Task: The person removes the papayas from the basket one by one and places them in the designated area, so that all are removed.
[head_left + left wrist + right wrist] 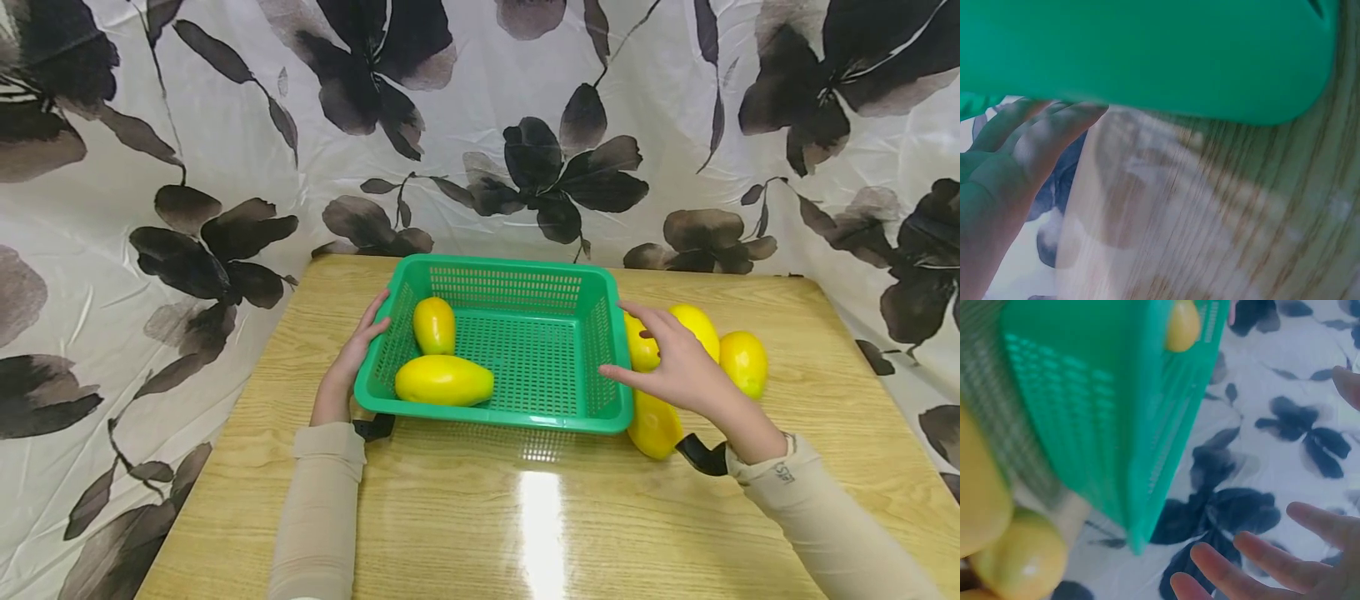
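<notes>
A green plastic basket [495,417] with perforated walls is in the middle of the head view. Inside it, toward the left, are an upright yellow fruit [434,325] and a longer yellow fruit [444,381] lying sideways. My left hand [351,354] is against the basket's left side, its straight fingers reaching the rim; the left wrist view shows those fingertips [1088,114] partly hidden by the green rim. Beside the right rim, my right hand [678,362] has its thumb and fingers spread, with nothing between them. The right wrist view shows its fingers [1272,556] apart from the basket.
Several loose yellow fruits, including one at the far right [744,363] and one in front [655,425], lie right of the basket, partly behind my right hand. The wooden table [442,517] carries all this. A floral cloth [465,108] hangs behind it and on both sides.
</notes>
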Available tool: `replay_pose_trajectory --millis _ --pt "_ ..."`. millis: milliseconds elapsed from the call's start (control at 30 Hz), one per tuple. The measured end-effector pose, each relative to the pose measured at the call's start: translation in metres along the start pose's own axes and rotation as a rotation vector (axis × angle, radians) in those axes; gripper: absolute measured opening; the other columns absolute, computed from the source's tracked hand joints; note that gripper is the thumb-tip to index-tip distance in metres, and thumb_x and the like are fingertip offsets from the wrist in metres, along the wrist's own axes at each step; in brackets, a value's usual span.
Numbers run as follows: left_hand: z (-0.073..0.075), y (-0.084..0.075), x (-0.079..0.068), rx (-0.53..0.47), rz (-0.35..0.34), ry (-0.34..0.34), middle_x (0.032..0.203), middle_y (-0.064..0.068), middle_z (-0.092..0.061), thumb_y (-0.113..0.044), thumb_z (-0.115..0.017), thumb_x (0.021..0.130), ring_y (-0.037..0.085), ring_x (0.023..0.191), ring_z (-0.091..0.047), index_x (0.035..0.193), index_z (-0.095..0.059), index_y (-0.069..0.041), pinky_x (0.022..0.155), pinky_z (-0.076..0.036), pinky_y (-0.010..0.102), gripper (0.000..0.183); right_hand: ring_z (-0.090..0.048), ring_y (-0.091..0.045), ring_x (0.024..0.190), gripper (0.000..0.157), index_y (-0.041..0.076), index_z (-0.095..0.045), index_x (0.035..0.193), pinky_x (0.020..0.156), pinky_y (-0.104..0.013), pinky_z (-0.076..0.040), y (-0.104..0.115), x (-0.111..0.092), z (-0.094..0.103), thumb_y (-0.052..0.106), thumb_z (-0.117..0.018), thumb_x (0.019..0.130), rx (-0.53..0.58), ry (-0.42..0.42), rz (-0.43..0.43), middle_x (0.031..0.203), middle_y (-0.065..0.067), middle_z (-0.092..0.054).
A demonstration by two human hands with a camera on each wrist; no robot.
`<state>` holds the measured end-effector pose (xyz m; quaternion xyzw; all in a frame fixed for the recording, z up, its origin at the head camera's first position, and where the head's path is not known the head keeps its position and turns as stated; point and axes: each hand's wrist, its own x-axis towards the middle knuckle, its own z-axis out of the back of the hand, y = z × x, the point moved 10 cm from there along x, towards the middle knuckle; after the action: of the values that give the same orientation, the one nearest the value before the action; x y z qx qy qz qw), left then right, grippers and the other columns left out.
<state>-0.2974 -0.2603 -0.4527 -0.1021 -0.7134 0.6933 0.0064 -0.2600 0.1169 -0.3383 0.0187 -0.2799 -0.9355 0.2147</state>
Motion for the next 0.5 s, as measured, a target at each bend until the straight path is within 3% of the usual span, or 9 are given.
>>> replay_pose_trajectory --millis 233,500 --pt "-0.002 -0.002 -0.001 -0.018 0.016 0.005 0.153 -0.003 0.007 -0.022 -0.03 0.101 0.026 0.136 -0.007 0.149 -0.003 -0.026 0.105 -0.017 0.049 0.055 -0.05 -0.032 0.104 0.086 0.018 -0.032 0.142 0.081 -0.052 -0.042 0.03 0.019 -0.002 0.053 -0.069 0.073 -0.03 -0.001 0.086 0.134 -0.017 -0.041" --pt "-0.001 -0.001 -0.001 -0.012 0.008 -0.001 0.153 -0.005 0.006 -0.024 -0.03 0.101 0.026 0.136 -0.008 0.148 -0.006 -0.028 0.105 -0.018 0.048 0.054 -0.045 -0.035 0.114 0.086 0.021 -0.032 0.143 0.086 -0.054 -0.041 0.059 0.041 -0.012 0.055 -0.068 0.072 -0.069 0.031 0.176 0.138 -0.014 -0.037"
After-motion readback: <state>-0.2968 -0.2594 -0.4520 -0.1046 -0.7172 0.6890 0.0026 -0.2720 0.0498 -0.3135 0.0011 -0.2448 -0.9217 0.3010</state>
